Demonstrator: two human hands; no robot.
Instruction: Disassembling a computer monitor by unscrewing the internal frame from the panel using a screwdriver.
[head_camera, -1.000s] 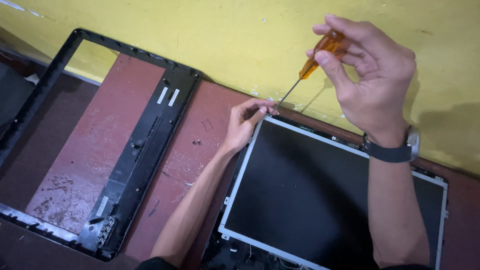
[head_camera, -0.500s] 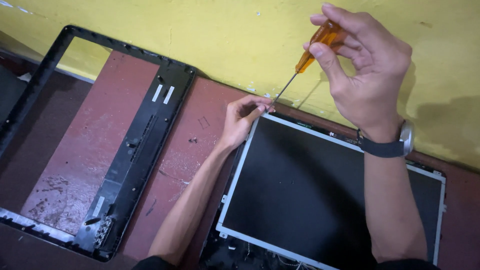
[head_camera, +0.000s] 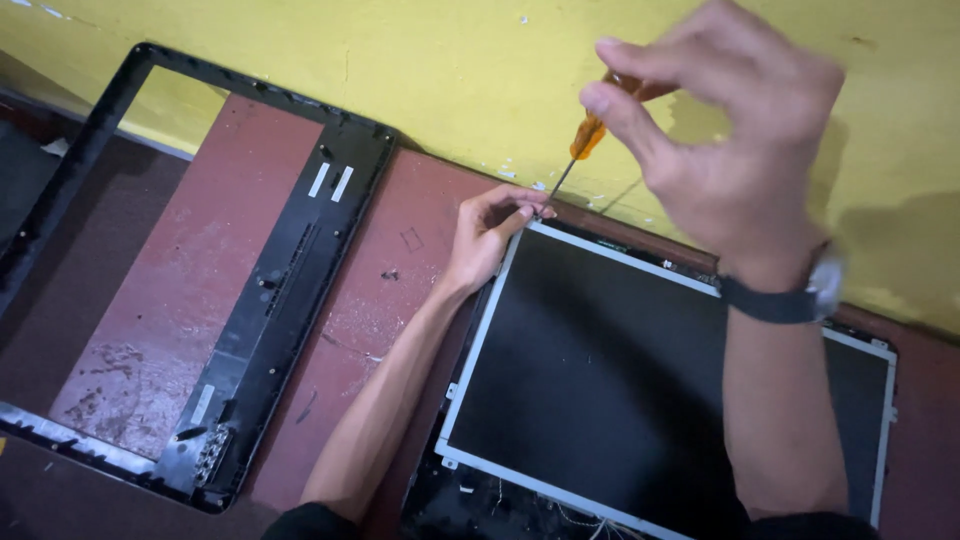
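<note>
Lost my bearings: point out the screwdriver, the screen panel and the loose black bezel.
screwdriver (head_camera: 588, 135): head view, orange handle.
screen panel (head_camera: 600, 370): head view, dark glass middle.
black bezel (head_camera: 290, 270): head view, wide right-hand bar.

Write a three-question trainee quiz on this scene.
1. True or false: the right hand holds a screwdriver.
2. Which corner of the screen panel does the left hand touch? A) wall-side corner under the screwdriver tip B) corner nearest the camera
3. Fill in: the black bezel lies to the ___ of the panel in the picture.

Key: 1 true; 2 A; 3 left.
</note>
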